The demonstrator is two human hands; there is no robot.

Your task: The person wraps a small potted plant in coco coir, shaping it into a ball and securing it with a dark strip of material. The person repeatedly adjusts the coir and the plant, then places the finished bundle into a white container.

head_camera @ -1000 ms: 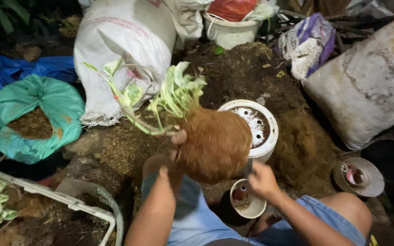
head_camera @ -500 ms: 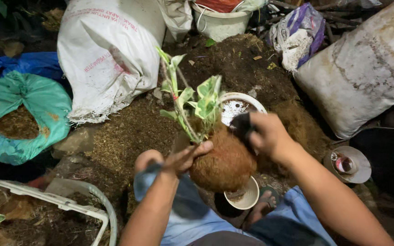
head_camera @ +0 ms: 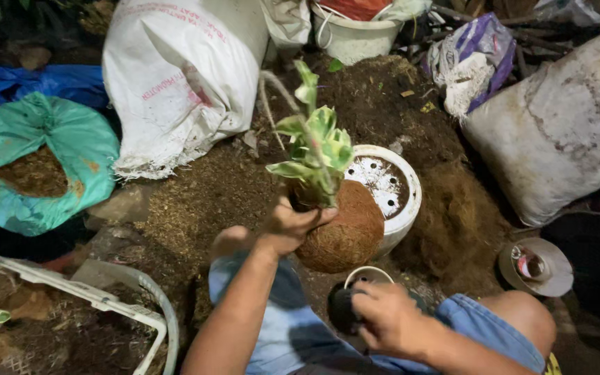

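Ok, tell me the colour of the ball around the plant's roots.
Reddish-brown coir ball, seen in the head view.

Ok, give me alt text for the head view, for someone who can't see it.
The left hand holds up a round coir ball with a variegated plant over loose soil, beside a white perforated pot. The right hand grips a dark object near the knee.

Round brown coir ball (head_camera: pixel 342 232) with variegated green plant (head_camera: pixel 314 149), upright; small dark object (head_camera: pixel 345 309), possibly a spool, low

soil ground (head_camera: pixel 196 194), wht sack (head_camera: pixel 182 76), wht pot (head_camera: pixel 404 201)
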